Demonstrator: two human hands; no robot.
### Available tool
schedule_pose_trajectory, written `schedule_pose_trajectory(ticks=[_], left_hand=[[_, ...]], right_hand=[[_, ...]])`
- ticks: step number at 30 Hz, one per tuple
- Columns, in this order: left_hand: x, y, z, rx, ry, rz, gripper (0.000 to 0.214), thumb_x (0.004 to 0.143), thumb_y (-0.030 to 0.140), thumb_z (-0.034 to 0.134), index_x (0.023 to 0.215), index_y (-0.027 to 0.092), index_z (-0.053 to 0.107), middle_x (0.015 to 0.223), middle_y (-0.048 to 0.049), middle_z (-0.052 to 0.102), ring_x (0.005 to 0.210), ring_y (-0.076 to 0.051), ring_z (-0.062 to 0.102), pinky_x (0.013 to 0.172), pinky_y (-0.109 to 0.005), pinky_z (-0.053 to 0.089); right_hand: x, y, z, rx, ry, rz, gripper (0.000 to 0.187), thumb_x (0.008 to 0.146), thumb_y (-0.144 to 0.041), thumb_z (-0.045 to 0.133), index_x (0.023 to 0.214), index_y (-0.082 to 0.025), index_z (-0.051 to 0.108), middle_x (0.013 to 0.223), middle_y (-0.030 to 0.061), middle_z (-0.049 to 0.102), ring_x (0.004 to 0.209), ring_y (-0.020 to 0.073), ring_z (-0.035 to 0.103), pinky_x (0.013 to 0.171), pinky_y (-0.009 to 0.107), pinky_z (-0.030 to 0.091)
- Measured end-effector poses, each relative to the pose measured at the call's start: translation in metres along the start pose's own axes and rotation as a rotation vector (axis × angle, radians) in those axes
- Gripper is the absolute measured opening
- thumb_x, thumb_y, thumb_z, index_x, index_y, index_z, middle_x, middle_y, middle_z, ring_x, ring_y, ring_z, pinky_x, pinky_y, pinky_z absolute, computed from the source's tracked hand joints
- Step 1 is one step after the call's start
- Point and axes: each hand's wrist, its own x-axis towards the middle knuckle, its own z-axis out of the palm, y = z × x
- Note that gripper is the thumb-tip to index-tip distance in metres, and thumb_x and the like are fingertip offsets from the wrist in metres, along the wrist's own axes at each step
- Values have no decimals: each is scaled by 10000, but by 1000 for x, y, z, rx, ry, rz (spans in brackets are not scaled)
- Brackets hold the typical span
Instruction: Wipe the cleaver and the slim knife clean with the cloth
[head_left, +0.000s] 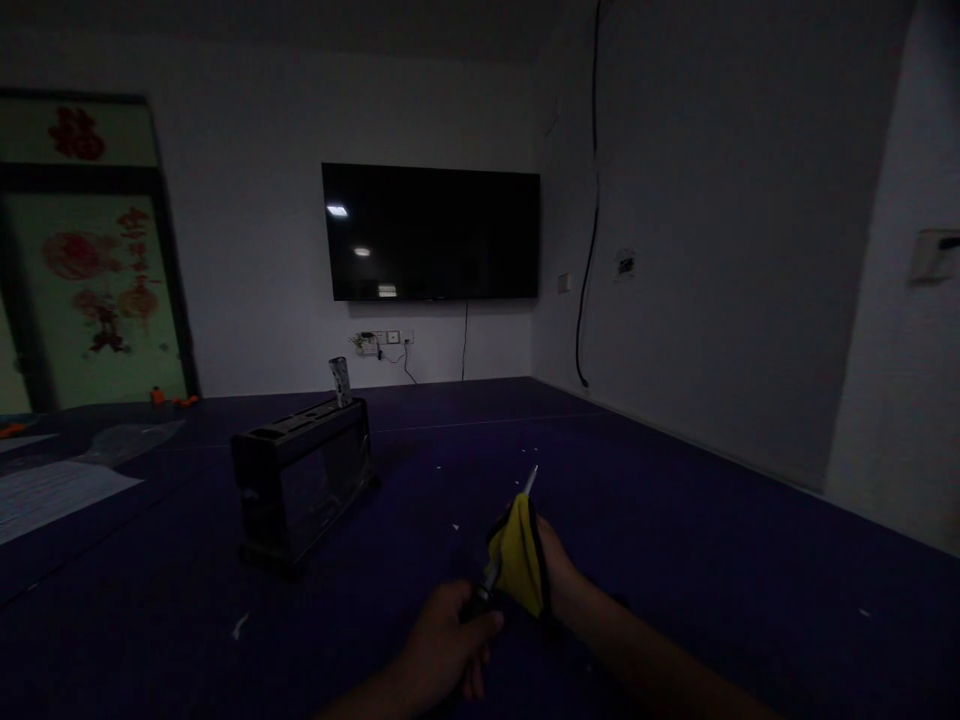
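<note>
My left hand is closed around the dark handle of a knife, whose narrow, pointed blade slants up and away. A yellow cloth with a dark edge wraps the middle of the blade, so only the tip and a short stretch near the handle show. My right hand grips the cloth around the blade from the right; its fingers are mostly hidden behind the cloth. To the left stands a black knife block with see-through sides and slots on top. A patterned grey handle sticks up from its far end.
The dark blue surface carries scattered white scraps. Papers and clear plastic lie at the far left, near small orange pieces. A television and a hanging black cable are on the walls.
</note>
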Motion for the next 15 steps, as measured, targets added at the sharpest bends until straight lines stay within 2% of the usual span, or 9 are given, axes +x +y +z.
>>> schedule_pose_trajectory(ticks=[3, 8, 15], left_hand=[[0, 0, 1, -15, 1, 6, 350, 676, 480, 536, 779, 168, 413, 479, 62, 500, 304, -89, 461, 307, -189, 297], [-1, 1, 3, -8, 3, 7, 370, 683, 510, 523, 778, 171, 410, 490, 56, 505, 311, -87, 468, 313, -191, 306], [1, 0, 4, -40, 12, 8, 384, 672, 515, 521, 794, 168, 414, 485, 58, 503, 303, -94, 469, 299, -191, 304]], right_hand=[[-1, 5, 2, 16, 19, -2, 355, 763, -467, 437, 644, -155, 559, 524, 41, 585, 462, 166, 542, 490, 287, 421], [-8, 11, 6, 21, 33, -26, 297, 724, -466, 517, 707, -172, 555, 567, 21, 607, 510, 165, 575, 505, 268, 436], [-15, 11, 12, -96, 52, -64, 323, 671, -502, 544, 724, -184, 527, 547, 5, 596, 504, 169, 577, 486, 265, 444]])
